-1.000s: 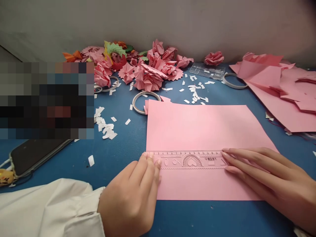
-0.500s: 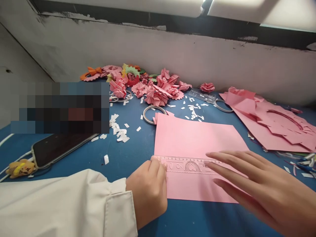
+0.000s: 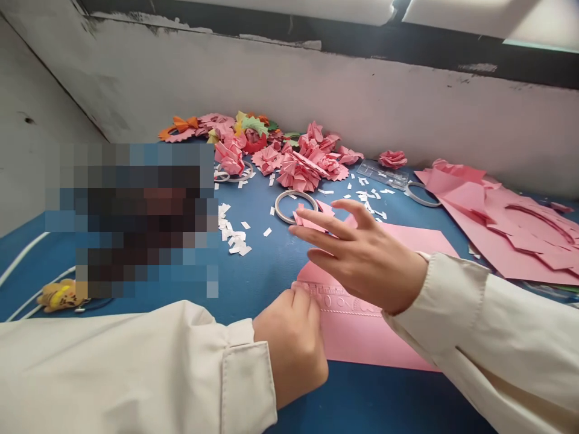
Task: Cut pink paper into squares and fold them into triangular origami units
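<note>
Since half a second ago, your right hand [image 3: 357, 259] has left the ruler's right end and swung left, over the far part of the pink sheet [image 3: 371, 337]. Sheet's changed too: its far-left edge ran straight before, now it curves in under your right hand, with blue table [image 3: 257, 271] showing there. Your left hand [image 3: 292, 340] is where it was, on the left end of the ruler [image 3: 339, 301]. Phone at left was visible; now it's lost in the pixelated block, with only the charm [image 3: 58, 295] beside it in view.

Ruler lies across the sheet, its right part hidden behind your right wrist and sleeve [image 3: 456, 301]. How the sheet bends behind that hand, can't make out. Right thumb is hard to pick out; left fingertips are partly hidden by their own knuckles. Both forearms get cut off by the frame.

Left hand is curled, fingers bunched and pressing down on the ruler at the sheet's left edge. Right hand is spread, palm down, fingers apart and pointing left, fingertips near the tape ring [image 3: 277, 208] and the pink scraps; can't tell whether they touch anything. Hands are apart from each other, right one farther out. Paper flowers [image 3: 301, 169] sit behind, along the wall.
</note>
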The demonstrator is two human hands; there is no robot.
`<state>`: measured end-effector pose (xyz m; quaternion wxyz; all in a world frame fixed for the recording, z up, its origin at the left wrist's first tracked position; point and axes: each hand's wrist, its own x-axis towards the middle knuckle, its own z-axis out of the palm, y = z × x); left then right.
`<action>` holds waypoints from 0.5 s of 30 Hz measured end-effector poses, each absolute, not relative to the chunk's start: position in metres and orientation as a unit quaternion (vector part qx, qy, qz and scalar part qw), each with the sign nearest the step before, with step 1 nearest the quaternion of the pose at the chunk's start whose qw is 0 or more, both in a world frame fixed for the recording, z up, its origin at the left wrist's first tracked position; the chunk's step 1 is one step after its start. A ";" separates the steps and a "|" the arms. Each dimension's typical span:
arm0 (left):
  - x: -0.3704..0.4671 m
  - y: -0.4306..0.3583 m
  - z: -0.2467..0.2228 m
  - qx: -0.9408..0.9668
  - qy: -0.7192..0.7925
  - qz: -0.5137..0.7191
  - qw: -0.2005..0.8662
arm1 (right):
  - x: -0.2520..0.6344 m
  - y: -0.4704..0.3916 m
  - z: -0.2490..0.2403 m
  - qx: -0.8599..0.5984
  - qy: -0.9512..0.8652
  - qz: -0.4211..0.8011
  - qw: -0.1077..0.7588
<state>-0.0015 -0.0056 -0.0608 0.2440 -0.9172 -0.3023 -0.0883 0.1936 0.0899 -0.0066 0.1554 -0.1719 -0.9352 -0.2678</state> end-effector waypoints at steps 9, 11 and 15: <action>-0.002 -0.003 -0.055 -0.921 -0.294 -0.107 0.233 | 0.224 0.041 -0.017 -0.251 -0.925 -0.223 0.177; -0.002 -0.002 -0.054 -0.922 -0.291 -0.117 0.227 | 0.238 0.033 -0.022 -0.262 -0.926 -0.204 0.180; -0.004 -0.001 -0.055 -0.925 -0.289 -0.128 0.211 | 0.266 0.018 -0.026 -0.267 -0.933 -0.172 0.167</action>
